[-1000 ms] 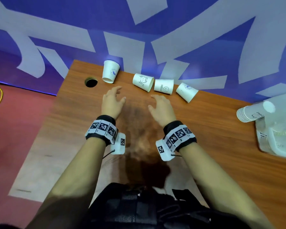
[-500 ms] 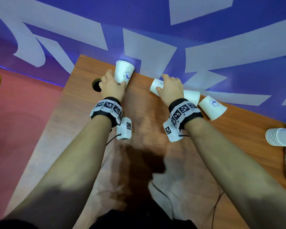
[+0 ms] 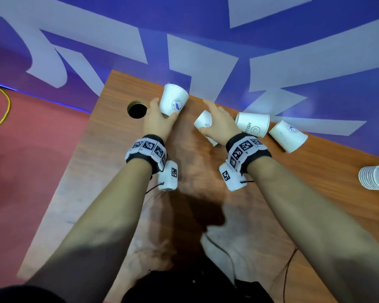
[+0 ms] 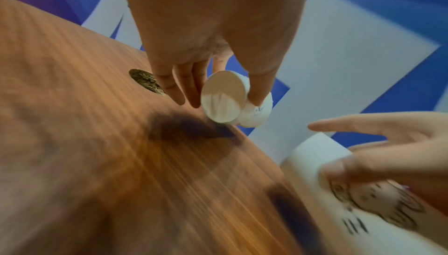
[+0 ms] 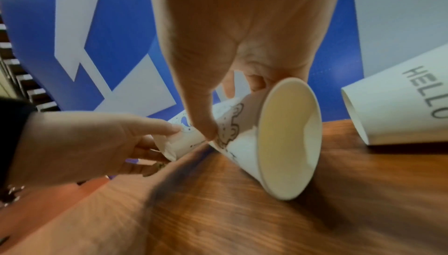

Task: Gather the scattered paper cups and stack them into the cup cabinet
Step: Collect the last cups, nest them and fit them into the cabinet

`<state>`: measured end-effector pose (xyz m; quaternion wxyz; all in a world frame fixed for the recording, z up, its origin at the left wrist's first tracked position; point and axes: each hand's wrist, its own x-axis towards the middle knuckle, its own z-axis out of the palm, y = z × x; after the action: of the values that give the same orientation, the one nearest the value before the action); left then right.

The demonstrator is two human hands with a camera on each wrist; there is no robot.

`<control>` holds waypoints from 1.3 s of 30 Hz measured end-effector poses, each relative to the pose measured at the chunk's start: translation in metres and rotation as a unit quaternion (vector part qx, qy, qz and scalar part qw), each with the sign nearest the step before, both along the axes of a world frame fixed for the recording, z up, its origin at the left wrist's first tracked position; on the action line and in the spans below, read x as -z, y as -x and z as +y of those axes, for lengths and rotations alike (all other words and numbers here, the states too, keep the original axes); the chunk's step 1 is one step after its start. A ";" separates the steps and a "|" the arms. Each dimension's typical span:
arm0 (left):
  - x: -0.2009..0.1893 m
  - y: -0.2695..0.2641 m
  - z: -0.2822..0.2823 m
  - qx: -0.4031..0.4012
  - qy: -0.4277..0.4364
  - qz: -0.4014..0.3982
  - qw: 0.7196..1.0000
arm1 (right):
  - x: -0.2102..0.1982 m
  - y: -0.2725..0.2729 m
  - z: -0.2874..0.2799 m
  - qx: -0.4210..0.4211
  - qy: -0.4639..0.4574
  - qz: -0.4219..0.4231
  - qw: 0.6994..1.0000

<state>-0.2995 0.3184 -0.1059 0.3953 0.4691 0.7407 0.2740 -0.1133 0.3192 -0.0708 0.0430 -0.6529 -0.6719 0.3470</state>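
Observation:
Several white paper cups lie along the table's far edge. My left hand (image 3: 160, 114) grips the blue-logo cup (image 3: 173, 99) near its base, thumb on one side and fingers on the other; the cup (image 4: 224, 96) is tilted with its base off the wood. My right hand (image 3: 216, 121) holds the cartoon-print cup (image 3: 204, 123), which lies on its side. Its mouth (image 5: 288, 138) faces the right wrist camera, my thumb lies on its wall and my fingers curl behind it. To the right of it lie a HELLO cup (image 3: 253, 124) and another logo cup (image 3: 288, 136).
A round cable hole (image 3: 137, 109) opens in the wooden table (image 3: 195, 215) just left of my left hand. A stack of nested cups (image 3: 374, 178) lies on its side at the right edge. Blue and white flooring shows beyond the table's far edge.
Both hands moved forward from mid-table to the cups. The left hand took hold of the upright logo cup and tilted it; the right hand closed on the cartoon cup.

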 end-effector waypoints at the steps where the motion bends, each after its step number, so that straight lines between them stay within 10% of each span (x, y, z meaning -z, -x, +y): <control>1: -0.004 -0.002 -0.010 -0.011 -0.018 -0.019 1.000 | -0.006 0.000 -0.005 0.021 -0.007 0.022 1.000; 13: -0.080 -0.040 -0.134 -0.038 -0.120 -0.135 0.983 | -0.077 -0.044 -0.146 0.347 -0.129 0.312 0.875; 25: -0.119 -0.162 -0.204 0.119 -0.149 -0.173 0.966 | -0.128 -0.185 -0.279 0.494 -0.243 0.337 0.763; 39: -0.142 -0.342 -0.255 0.160 -0.143 -0.188 0.959 | -0.133 -0.359 -0.344 0.490 -0.219 0.304 0.787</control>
<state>0.0426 0.0629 0.0361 0.4947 0.5729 0.5219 0.3933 0.2456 -0.0250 0.0620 0.5513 -0.7283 -0.2714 0.3033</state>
